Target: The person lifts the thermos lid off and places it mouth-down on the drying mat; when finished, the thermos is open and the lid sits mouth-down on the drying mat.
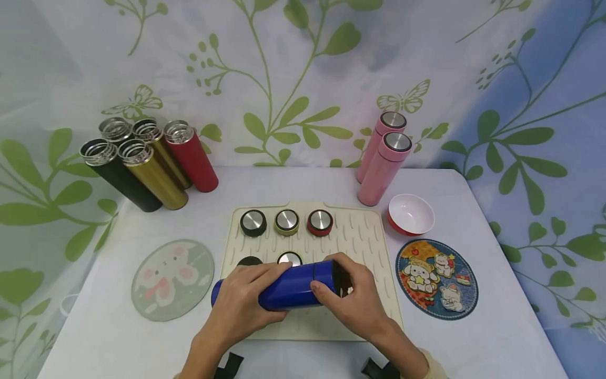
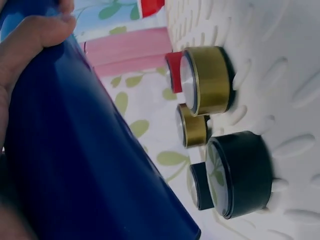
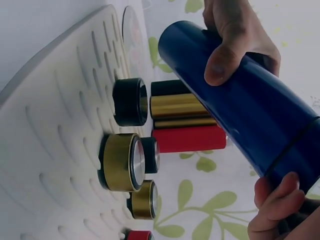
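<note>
A blue thermos bottle (image 1: 291, 289) is held on its side above the cream drying mat (image 1: 360, 231). My left hand (image 1: 246, 297) grips its body, thumb along the near side. At the other end, my right hand (image 1: 357, 300) has its fingers and thumb around the cap, just past a dark seam (image 3: 272, 167). Below the bottle, a black lid (image 2: 245, 175) and a gold lid (image 2: 210, 80) stand on the mat, partly hidden in the head view. Behind them sit another black lid (image 1: 253, 222), another gold lid (image 1: 286, 221) and a red lid (image 1: 320, 222).
Back left are lidless bottles: dark ones (image 1: 128, 176), gold ones (image 1: 158, 176) and a red one (image 1: 196, 163). Two capped pink bottles (image 1: 382, 168) stand back right, near a red-and-white bowl (image 1: 411, 215). Round mats flank the drying mat: pale green (image 1: 194, 273), dark blue (image 1: 459, 310).
</note>
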Demonstrator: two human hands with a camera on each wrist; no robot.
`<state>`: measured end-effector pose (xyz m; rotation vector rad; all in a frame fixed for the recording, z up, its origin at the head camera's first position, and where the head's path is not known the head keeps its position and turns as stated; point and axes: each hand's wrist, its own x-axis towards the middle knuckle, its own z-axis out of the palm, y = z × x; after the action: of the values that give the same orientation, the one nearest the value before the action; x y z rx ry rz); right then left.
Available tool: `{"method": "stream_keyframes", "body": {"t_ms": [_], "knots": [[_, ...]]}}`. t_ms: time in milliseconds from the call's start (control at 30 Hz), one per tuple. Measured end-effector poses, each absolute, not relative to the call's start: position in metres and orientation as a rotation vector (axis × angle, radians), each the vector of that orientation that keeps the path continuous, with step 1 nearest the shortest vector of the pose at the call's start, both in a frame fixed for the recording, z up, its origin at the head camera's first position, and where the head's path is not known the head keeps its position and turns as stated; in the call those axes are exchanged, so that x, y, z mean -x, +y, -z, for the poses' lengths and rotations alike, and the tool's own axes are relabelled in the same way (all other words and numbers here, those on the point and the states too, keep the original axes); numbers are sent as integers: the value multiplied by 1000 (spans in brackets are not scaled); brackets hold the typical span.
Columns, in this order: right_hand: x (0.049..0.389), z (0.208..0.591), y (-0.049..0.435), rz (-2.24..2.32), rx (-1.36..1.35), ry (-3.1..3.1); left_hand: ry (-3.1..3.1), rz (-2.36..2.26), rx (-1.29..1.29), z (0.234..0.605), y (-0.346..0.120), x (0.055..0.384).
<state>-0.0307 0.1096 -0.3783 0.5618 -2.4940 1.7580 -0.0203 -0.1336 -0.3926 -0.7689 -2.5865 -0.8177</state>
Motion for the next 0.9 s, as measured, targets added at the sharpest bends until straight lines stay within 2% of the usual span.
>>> {"method": "stream_keyframes", "body": {"t_ms": [433,600,900], "knots": [[34,374,112,-1500,-1019,-2464,-2589,944,777,395,-146,13],[35,373,115,-1477,-941,-2587,-2593,864,760,395,-145,12],[35,371,115,-1566,-498,-3059,-2563,645,798,405,-139,14]]}}
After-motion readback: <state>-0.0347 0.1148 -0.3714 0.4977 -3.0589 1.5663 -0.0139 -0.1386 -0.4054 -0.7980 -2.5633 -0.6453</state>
